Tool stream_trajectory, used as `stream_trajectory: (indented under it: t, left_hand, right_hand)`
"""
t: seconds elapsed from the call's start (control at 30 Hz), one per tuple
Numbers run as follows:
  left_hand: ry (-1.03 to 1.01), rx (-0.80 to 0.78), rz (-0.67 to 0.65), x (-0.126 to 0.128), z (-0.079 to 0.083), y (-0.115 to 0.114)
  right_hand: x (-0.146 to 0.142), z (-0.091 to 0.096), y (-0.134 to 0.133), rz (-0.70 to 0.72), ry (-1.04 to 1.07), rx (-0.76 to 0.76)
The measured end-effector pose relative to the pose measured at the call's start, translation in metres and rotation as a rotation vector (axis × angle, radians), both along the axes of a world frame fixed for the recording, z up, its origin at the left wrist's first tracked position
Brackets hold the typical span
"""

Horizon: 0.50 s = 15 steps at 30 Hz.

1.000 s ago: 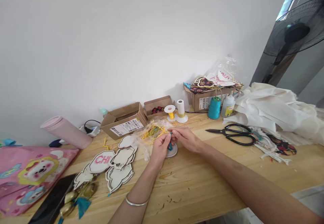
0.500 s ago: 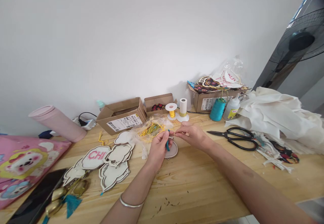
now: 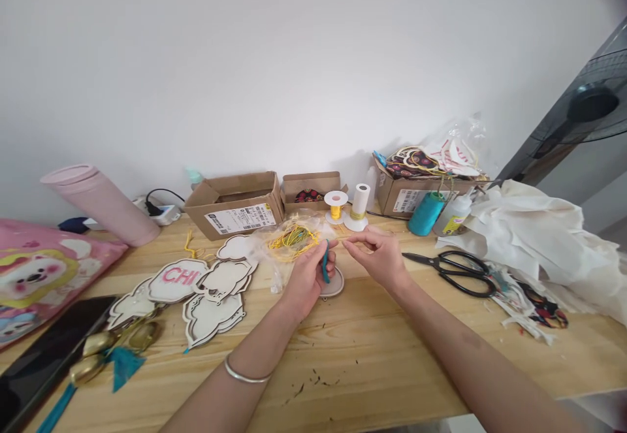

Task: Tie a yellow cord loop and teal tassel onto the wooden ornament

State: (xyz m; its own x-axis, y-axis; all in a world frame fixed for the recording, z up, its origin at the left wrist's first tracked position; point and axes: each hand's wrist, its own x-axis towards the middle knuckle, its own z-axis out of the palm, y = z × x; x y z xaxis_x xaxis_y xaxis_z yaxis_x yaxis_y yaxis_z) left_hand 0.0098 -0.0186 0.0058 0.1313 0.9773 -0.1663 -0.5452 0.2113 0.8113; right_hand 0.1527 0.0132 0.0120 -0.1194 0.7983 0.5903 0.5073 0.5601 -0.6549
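My left hand (image 3: 306,276) is closed on a small teal tassel (image 3: 324,262), held above a small round wooden disc (image 3: 334,286) on the wooden table (image 3: 372,354). My right hand (image 3: 379,256) pinches a thin yellow thread (image 3: 343,240) that runs between the two hands. A clear bag with tangled yellow cord (image 3: 292,237) lies just behind my left hand. White cloud-shaped wooden cutouts (image 3: 215,296), one marked "CHI", lie to the left.
Black scissors (image 3: 453,270) lie right of my hands. Cardboard boxes (image 3: 238,204), thread spools (image 3: 336,206), a teal cone of thread (image 3: 424,213) and a glue bottle (image 3: 453,214) line the wall. White cloth (image 3: 543,230) is heaped at right. A pink bottle (image 3: 98,201) and pink bag (image 3: 34,276) sit left.
My right hand has drawn away to the right, stretching the yellow thread out from my left hand. The view has shifted so the table things sit lower-left.
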Motion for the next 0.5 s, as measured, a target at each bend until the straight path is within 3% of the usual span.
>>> stream_trajectory:
  t: [0.17,0.4,0.5]
  left_hand:
    - [0.142,0.055,0.034,0.003,-0.003,-0.001]
    - [0.405,0.148,0.090,0.007,0.001,-0.006]
    - [0.442,0.168,0.120,0.007,0.004,-0.006]
  right_hand:
    - [-0.002,0.005,-0.005,0.000,0.058,0.085]
    - [-0.005,-0.006,0.002,-0.017,0.100,-0.119]
    - [-0.005,-0.004,0.000,-0.017,0.109,-0.076]
